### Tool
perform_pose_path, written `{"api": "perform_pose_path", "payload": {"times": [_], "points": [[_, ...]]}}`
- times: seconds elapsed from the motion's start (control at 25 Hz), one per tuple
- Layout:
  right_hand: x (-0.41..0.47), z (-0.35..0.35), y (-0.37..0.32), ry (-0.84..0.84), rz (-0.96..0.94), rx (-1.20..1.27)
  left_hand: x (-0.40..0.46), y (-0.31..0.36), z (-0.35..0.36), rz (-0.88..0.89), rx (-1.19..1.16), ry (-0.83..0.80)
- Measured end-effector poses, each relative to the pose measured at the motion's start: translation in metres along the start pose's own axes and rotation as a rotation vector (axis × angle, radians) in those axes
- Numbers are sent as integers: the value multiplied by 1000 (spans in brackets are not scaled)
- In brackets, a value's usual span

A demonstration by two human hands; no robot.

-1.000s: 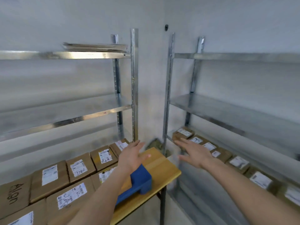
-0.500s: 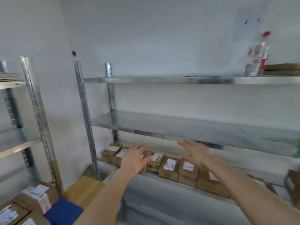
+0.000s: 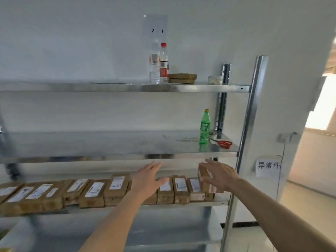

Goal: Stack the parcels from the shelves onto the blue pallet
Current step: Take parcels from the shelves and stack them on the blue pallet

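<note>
Galvanised steel shelving point(image 3: 127, 157) fills the white wall ahead; brown cardboard parcels point(image 3: 94, 190) line its lower shelf. Your left hand point(image 3: 145, 180) and right hand point(image 3: 221, 176) reach wide, grip empty, probably framing the right-end parcels. No pallet visible.

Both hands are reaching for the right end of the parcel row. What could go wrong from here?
1. The upright parcel at the row's right end stands on others; a knock from the right hand might topple it.
2. The parcels sit tightly packed, so the left hand pulling one may drag neighbours off the shelf.
</note>
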State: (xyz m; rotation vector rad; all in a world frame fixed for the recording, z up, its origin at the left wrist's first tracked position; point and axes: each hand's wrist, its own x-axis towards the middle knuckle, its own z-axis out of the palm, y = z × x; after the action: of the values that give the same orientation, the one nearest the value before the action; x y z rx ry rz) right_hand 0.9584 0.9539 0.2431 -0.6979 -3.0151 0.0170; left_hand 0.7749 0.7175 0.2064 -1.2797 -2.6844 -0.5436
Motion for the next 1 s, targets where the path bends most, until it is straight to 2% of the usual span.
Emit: {"api": "perform_pose_path", "payload": {"times": [0.2, 0.36, 0.64, 1.0], "points": [[-27, 18, 102, -16, 108, 0, 34, 86, 52, 74, -8, -41], [-19, 40, 142, -49, 139, 25, 67, 116, 92, 72, 15, -88], [65, 104, 190, -97, 207, 26, 157, 120, 179, 82, 44, -153], [176, 177, 220, -197, 186, 104, 249, 98, 285, 47, -19, -253]]}}
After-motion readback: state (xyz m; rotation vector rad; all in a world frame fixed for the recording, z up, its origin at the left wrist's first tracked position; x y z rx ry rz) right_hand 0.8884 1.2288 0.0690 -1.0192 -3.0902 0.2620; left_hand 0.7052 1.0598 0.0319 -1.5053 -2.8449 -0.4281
